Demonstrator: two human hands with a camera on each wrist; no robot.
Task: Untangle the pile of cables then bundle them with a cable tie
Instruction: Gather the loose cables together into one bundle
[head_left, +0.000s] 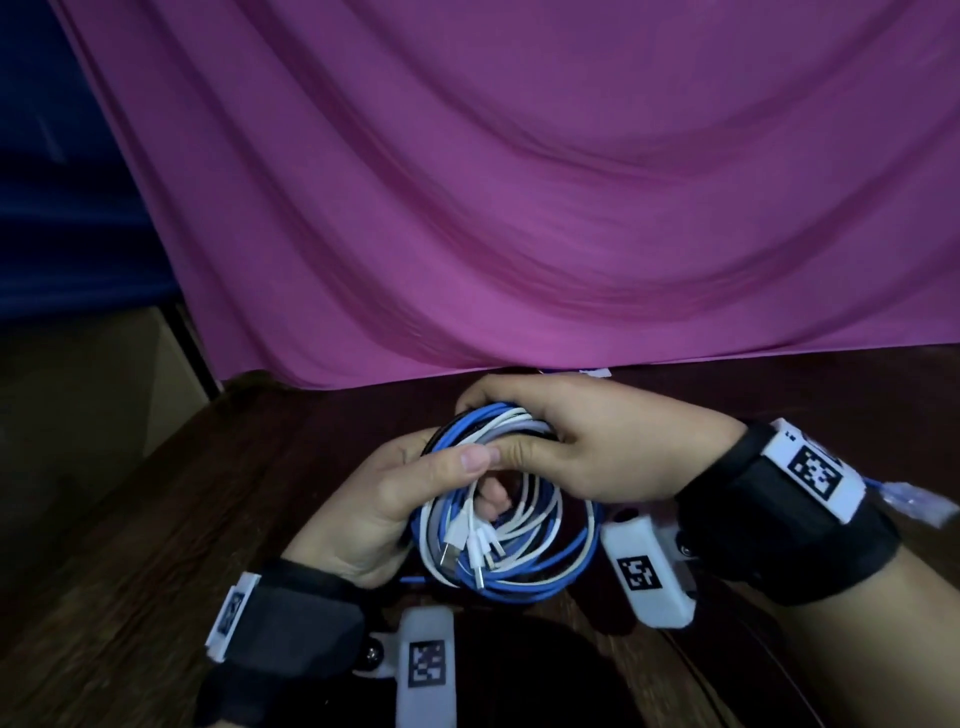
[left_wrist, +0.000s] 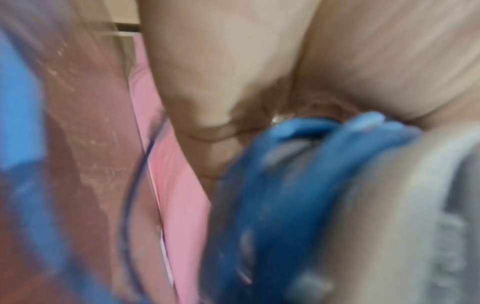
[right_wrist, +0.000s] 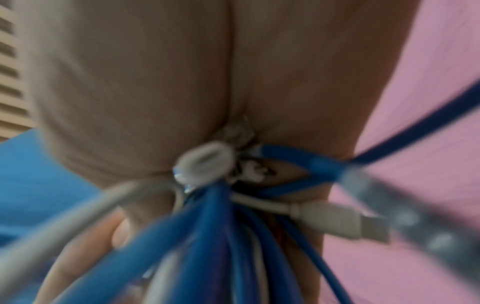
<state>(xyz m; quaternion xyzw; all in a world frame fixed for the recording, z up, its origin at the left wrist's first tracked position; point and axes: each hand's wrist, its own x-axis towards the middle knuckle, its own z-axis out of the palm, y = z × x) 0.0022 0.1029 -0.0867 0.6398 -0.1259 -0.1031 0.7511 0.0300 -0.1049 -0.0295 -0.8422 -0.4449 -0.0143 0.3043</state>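
So the coil of cables (head_left: 506, 525) is already wound up, blue and white strands looped together, and it's held just above the dark wooden worktop (head_left: 156, 545) in front of the pink cloth (head_left: 519, 182). The left hand (head_left: 395, 509) is curled round the coil's left side, thumb laid over the top strands, while the right hand (head_left: 582, 441) is clamped on the upper arc with fingers wrapped over it. The untangling looks mostly done, so the bundling step seems to be what's in hand. Next a cable tie would need to be passed round the gathered loops and cinched, with one hand kept on the coil so it isn't sprung open.

No cable tie can be made out for sure. Both wrist views are badly blurred: only skin, blue strands and a white USB plug (right_wrist: 345, 222) are recognisable. One loose plug (head_left: 914, 501) by the right wrist is smeared.
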